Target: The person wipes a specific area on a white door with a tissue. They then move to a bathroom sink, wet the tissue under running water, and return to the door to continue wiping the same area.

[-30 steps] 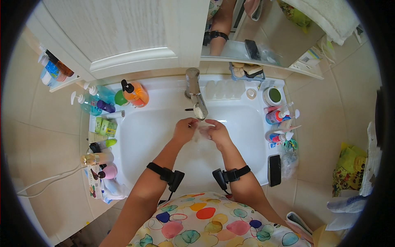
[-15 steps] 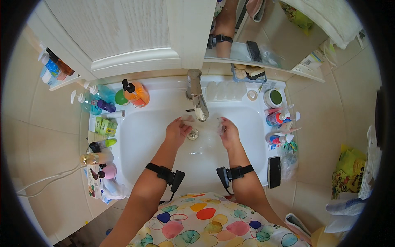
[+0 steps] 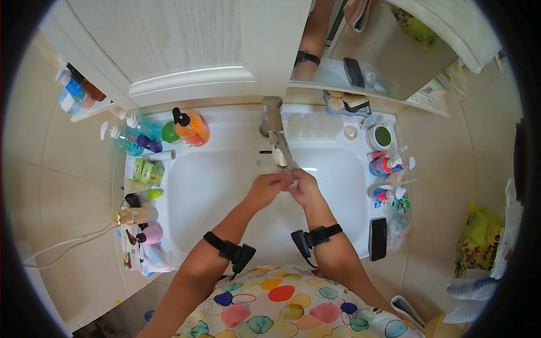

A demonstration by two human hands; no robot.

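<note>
Under the silver faucet (image 3: 274, 132), my two hands meet over the white sink basin (image 3: 194, 208). My left hand (image 3: 267, 189) comes in from the left with its fingers curled against the other hand. Just right of it, my right hand (image 3: 305, 186) is closed, with a small translucent whitish thing (image 3: 293, 183) showing at the fingers; its kind cannot be made out. Another pale, blurred patch shows between the left fingers and the spout. The drain is hidden behind my hands. Both forearms wear black straps with a small device.
Pump bottles, including an orange one (image 3: 194, 128), and tubes line the left rim. A clear lidded box (image 3: 313, 126) stands behind the faucet's right side. On the right rim are a jar (image 3: 381, 137), small bottles and a black phone (image 3: 378, 239). A mirror cabinet overhangs the back.
My hands were apart on either side of the drain; now they have come together below the spout. The view has shifted slightly, and the drain has become hidden.
</note>
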